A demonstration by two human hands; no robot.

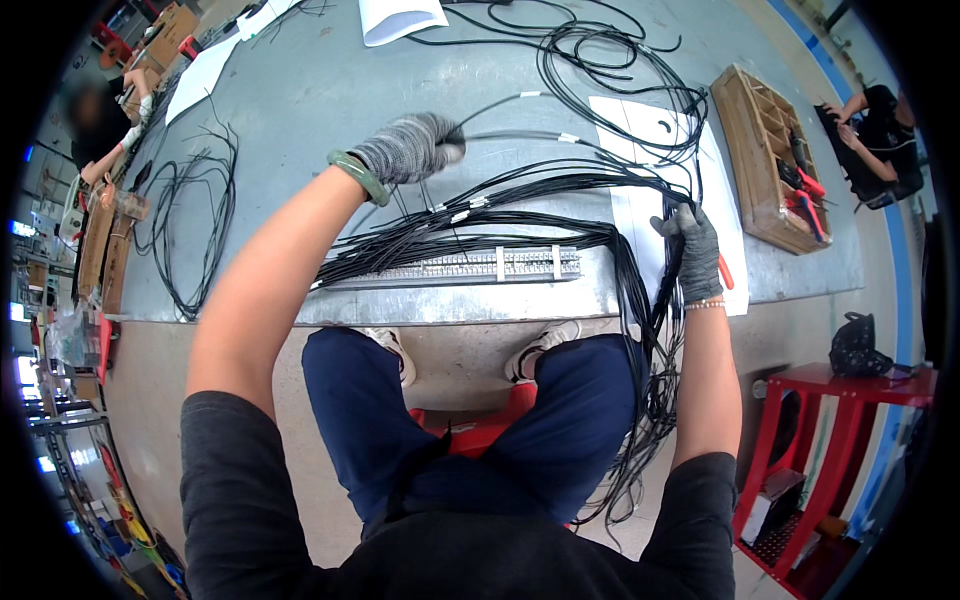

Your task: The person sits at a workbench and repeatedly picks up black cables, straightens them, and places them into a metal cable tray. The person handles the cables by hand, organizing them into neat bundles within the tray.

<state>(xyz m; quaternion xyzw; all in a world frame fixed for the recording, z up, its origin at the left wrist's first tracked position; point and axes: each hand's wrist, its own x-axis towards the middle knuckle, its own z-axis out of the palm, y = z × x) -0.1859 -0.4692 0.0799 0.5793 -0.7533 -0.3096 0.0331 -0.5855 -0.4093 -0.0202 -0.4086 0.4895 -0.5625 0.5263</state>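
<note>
My left hand (415,148), in a grey knit glove, is closed above the table with black cables coming out of it toward the right. White label sleeves (568,138) sit on those cables. At the right, my gloved right hand (692,245) is wrapped round a bundle of black cables (672,262) that hangs over the table's front edge. Between my hands a thick spread of labelled black cables (520,185) crosses the table. Below it lies a grey metal rail or terminal strip (535,263), partly covered by the cables.
A wooden compartment box (740,150) with red-handled tools (800,180) stands at the right. Loose cable coils (600,50) lie at the back, another cable coil (190,220) at the left. Paper sheets (205,75) lie about. A red stand (840,385) is right. Two other people work at the sides.
</note>
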